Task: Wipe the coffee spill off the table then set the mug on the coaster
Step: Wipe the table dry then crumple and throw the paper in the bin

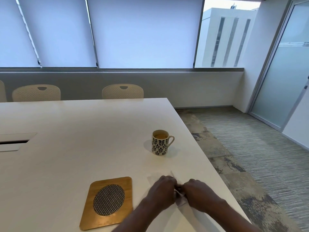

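White table w/ chairs behind: both hands meet knuckles-up near the right edge, left hand & right hand curled, pinching a blurry white tissue between them; mug upright farther back, coaster left, bare.

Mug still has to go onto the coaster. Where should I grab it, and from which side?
Take the mug by its handle, coming in from the right with the right hand. The handle points right, toward the table edge, with open space beside it. The mug stands upright and holds coffee, so lift it level toward the coaster.
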A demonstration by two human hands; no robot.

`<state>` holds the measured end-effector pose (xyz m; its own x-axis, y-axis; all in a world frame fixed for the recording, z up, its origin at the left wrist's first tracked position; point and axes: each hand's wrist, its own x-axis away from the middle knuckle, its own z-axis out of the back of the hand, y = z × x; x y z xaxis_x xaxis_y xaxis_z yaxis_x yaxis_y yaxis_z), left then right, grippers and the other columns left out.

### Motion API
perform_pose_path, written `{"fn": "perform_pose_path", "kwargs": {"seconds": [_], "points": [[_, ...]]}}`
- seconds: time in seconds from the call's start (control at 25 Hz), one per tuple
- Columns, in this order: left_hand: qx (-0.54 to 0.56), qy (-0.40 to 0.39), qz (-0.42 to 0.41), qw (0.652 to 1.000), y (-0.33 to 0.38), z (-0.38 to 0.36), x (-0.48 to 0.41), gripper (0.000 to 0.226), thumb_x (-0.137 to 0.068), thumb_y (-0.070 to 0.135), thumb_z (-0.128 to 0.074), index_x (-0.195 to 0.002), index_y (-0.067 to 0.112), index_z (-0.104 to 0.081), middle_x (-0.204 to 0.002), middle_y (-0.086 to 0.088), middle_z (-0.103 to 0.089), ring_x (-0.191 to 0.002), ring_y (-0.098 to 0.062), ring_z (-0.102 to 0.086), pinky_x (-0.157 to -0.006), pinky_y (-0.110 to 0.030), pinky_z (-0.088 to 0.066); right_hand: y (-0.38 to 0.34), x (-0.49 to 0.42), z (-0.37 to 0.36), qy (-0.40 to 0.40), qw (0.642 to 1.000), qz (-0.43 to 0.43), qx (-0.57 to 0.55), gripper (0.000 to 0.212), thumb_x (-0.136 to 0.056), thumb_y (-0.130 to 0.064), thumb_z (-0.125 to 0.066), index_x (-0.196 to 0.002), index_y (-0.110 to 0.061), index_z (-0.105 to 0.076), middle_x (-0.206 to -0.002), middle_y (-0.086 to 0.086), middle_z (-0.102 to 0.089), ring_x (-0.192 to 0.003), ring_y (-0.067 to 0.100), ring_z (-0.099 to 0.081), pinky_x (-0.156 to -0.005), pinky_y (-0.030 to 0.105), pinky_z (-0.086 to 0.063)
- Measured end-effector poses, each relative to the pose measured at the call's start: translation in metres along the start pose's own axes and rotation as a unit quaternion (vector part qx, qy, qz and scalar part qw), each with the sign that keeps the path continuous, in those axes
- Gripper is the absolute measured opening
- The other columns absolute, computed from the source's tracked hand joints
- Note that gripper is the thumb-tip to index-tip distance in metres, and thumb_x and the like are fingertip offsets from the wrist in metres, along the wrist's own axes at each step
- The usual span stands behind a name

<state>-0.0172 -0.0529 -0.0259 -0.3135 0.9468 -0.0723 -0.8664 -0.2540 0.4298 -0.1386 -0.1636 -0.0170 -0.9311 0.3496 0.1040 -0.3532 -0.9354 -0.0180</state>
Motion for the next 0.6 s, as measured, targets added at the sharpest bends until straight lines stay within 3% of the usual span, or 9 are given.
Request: {"fn": "perform_pose_path", "kwargs": {"seconds": [0.12,0.32,0.48,0.6], "points": [[-0.003,0.030,0.012,0.999,0.009,-0.004,-0.010,0.020,-0.084,0.015,-0.051,-0.093,0.010,-0.068,-0.100,-0.014,-0.073,-0.093,-0.030,-0.067,-0.073,-0.038,-0.049,0.006,-0.006,0.003,0.046,0.997,-0.060,0.006,0.024,-0.084,-0.014,-0.048,-0.090,-0.018,-0.071,-0.093,0.013,-0.069,-0.089,0.030,-0.065,-0.062,0.031,-0.037],[-0.019,0.043,0.043,0.998,0.005,-0.004,-0.023,0.019,-0.085,0.011,-0.047,-0.078,0.012,-0.065,-0.091,-0.013,-0.071,-0.085,-0.032,-0.064,-0.063,-0.035,-0.040,0.015,-0.030,0.003,0.085,0.990,-0.094,-0.062,0.022,-0.079,-0.006,-0.049,-0.078,-0.012,-0.071,-0.085,0.013,-0.072,-0.083,0.033,-0.066,-0.060,0.030,-0.031],[0.002,0.072,0.080,0.994,-0.006,-0.002,-0.026,0.029,-0.084,0.003,-0.045,-0.090,0.010,-0.073,-0.097,-0.014,-0.067,-0.090,-0.030,-0.064,-0.065,-0.032,-0.040,0.008,-0.050,0.005,0.105,0.986,-0.094,-0.091,0.030,-0.080,-0.006,-0.054,-0.092,-0.019,-0.079,-0.090,0.009,-0.076,-0.084,0.027,-0.068,-0.064,0.028,-0.043],[0.021,0.103,0.127,0.986,-0.020,0.003,-0.021,0.033,-0.085,0.003,-0.045,-0.100,0.011,-0.073,-0.106,-0.012,-0.061,-0.096,-0.028,-0.063,-0.073,-0.033,-0.047,-0.002,-0.061,0.005,0.090,0.985,-0.043,-0.141,0.026,-0.080,-0.010,-0.056,-0.090,-0.017,-0.079,-0.085,0.009,-0.077,-0.075,0.025,-0.068,-0.061,0.028,-0.046]]}}
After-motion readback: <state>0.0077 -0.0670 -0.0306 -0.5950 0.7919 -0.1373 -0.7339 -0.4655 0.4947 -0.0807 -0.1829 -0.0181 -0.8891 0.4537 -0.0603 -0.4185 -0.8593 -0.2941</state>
